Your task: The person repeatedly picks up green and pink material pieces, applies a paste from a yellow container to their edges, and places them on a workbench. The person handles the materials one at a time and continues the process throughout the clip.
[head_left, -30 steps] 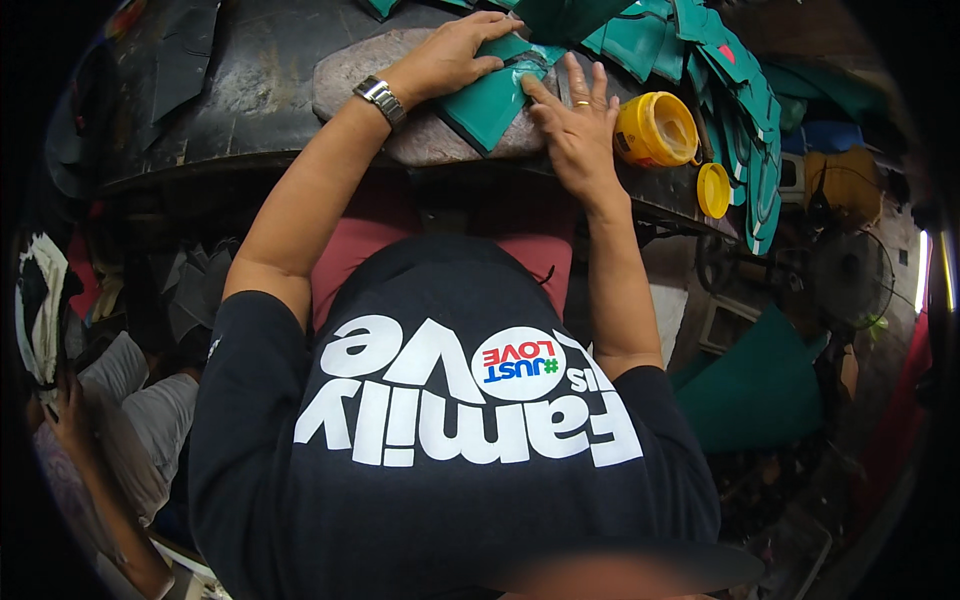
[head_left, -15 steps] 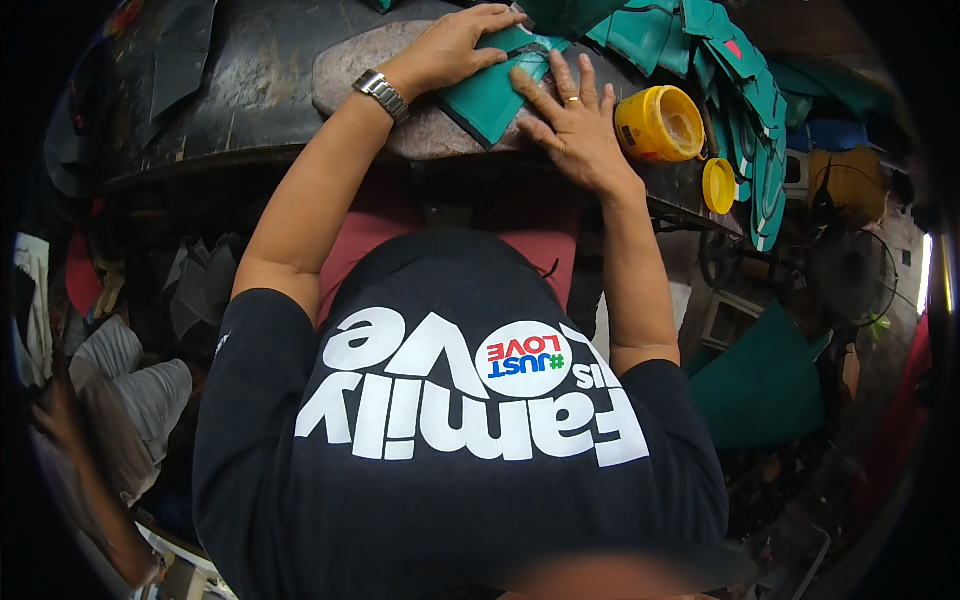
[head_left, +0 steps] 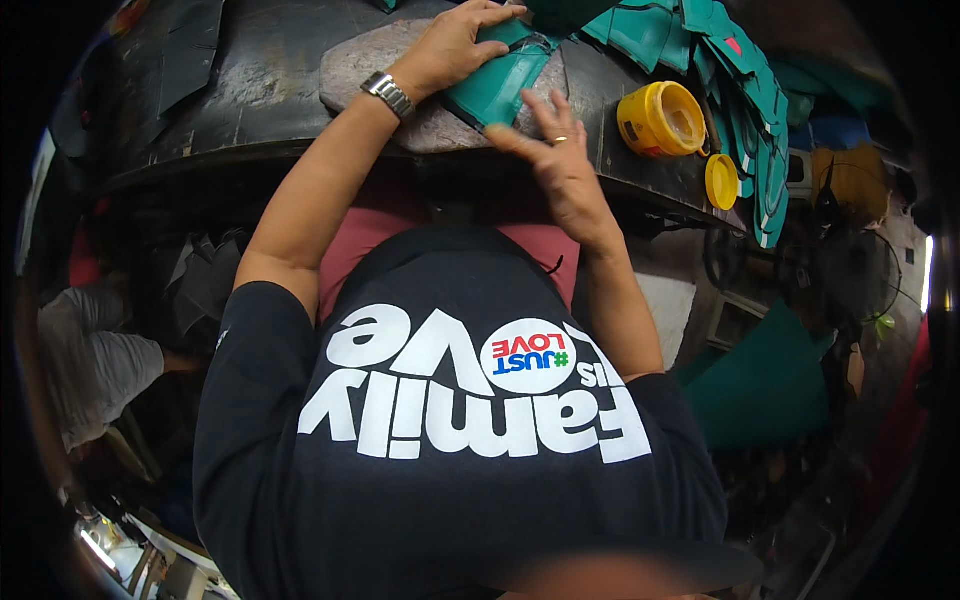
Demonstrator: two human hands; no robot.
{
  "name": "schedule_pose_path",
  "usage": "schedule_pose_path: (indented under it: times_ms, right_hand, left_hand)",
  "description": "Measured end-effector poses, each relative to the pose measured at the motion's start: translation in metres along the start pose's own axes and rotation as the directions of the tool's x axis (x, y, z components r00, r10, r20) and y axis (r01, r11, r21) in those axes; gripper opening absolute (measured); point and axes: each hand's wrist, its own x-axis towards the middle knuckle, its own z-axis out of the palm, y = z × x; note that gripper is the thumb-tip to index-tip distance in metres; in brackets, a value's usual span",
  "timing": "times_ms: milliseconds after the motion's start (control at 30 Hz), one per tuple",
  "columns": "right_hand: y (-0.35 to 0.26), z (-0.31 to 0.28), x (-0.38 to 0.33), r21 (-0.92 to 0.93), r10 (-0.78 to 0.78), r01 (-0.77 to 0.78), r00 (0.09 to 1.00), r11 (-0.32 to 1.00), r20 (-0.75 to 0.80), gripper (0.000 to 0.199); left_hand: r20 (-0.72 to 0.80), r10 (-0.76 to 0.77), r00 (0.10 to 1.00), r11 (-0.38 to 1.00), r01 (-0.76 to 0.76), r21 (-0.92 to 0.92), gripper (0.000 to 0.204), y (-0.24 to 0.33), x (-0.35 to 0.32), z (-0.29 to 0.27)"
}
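Note:
A green sheet-like piece point(head_left: 500, 88), leather-like and with folded edges, lies on a flat stone slab point(head_left: 350, 70) on the dark worktable. My left hand point(head_left: 455, 48) rests at its upper left, thumb on the piece and fingers stretched out to the right, apart from the thumb. Just off the lower right edge of the piece hovers my right hand point(head_left: 568, 175), fingers spread and slightly blurred, holding nothing. More dark green material point(head_left: 570, 14) shows beyond the left fingertips, partly cut off by the frame's top.
Right of the slab stands an open yellow tub point(head_left: 645, 120) of pale paste, its yellow lid point(head_left: 722, 182) near the table's edge. Several green pieces point(head_left: 745, 85) overlap at the far right. A black sheet point(head_left: 190, 55) lies at the left. Below right are a fan point(head_left: 865, 275) and green sheet point(head_left: 765, 385).
My right hand has come off the green piece and drawn back toward me, fingers still spread. My left hand stays at the upper left of the piece.

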Motion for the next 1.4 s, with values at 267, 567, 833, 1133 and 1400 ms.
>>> schedule_pose_path:
  times_ms: [267,567,833,1133,1400]
  right_hand:
    - [-0.018,0.043,-0.003,-0.532,0.077,-0.147,0.985,0.834,-0.152,0.074]
    - [-0.033,0.057,-0.001,-0.675,0.103,-0.200,0.978,0.710,-0.181,0.103]
    - [-0.044,0.073,0.029,-0.647,0.039,-0.105,0.993,0.756,-0.116,0.102]
    - [-0.017,0.039,0.036,-0.233,-0.011,-0.016,0.993,0.972,-0.115,0.058]
    - [0.059,-0.010,0.058,-0.334,0.033,-0.135,0.955,0.933,-0.294,0.052]
  left_hand:
    - [-0.111,-0.223,0.968,0.973,0.228,0.035,0.052,0.010,-0.017,0.000]
    - [0.092,-0.234,0.968,0.965,0.220,0.140,0.058,0.006,-0.019,-0.029]
    - [0.109,-0.202,0.973,0.978,0.195,0.073,0.059,-0.002,-0.019,-0.030]
    - [0.109,-0.126,0.986,0.992,0.122,0.042,0.059,-0.004,-0.018,-0.032]
    - [0.270,-0.280,0.921,0.959,0.277,0.050,0.060,-0.007,-0.010,-0.031]
